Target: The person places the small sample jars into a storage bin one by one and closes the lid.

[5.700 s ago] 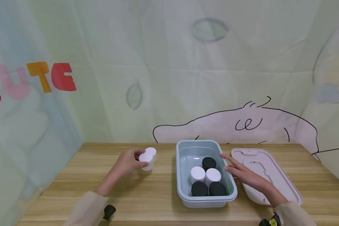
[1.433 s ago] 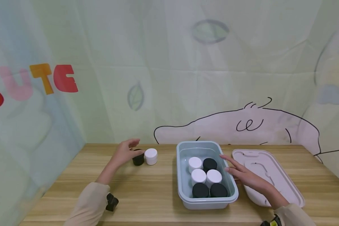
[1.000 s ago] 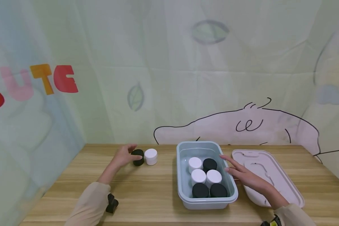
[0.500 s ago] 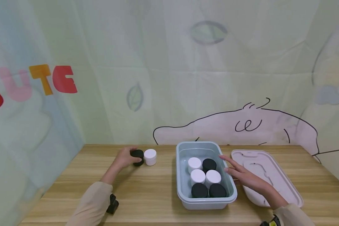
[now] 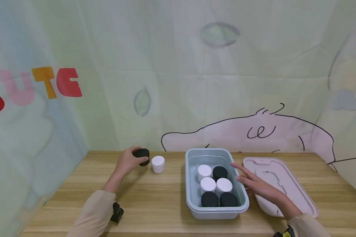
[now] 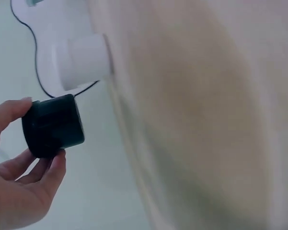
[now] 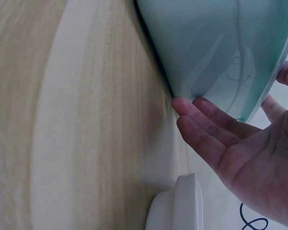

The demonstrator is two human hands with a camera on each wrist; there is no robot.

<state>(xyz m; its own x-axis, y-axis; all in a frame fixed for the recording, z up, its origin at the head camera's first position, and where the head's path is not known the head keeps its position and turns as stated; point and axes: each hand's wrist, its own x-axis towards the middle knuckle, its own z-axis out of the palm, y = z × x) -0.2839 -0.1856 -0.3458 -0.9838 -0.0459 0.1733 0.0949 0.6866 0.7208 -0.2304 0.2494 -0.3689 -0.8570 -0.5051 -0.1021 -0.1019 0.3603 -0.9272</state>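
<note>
My left hand (image 5: 129, 161) pinches a small black round jar (image 5: 143, 157) between thumb and fingers, and in the left wrist view the black jar (image 6: 53, 125) is tilted. Just to its right a white jar (image 5: 158, 164) stands on the table. A pale blue plastic box (image 5: 189, 184) holds white jars (image 5: 208, 185) and black jars (image 5: 209, 199) in its front and middle part. My right hand (image 5: 262, 186) rests against the box's right side. In the right wrist view its fairly straight fingers (image 7: 213, 136) touch the outer wall, with other fingertips at the rim.
A pale lid (image 5: 302, 197) lies on the wooden table (image 5: 154, 210) right of the box, partly behind my right forearm. Behind the table hangs a printed cloth (image 5: 178, 82). A second cloth side with letters closes off the left.
Earlier, my left hand held a white jar, and one more white jar is in the box since. It then gripped the black jar and has raised it slightly. My right hand stayed put.
</note>
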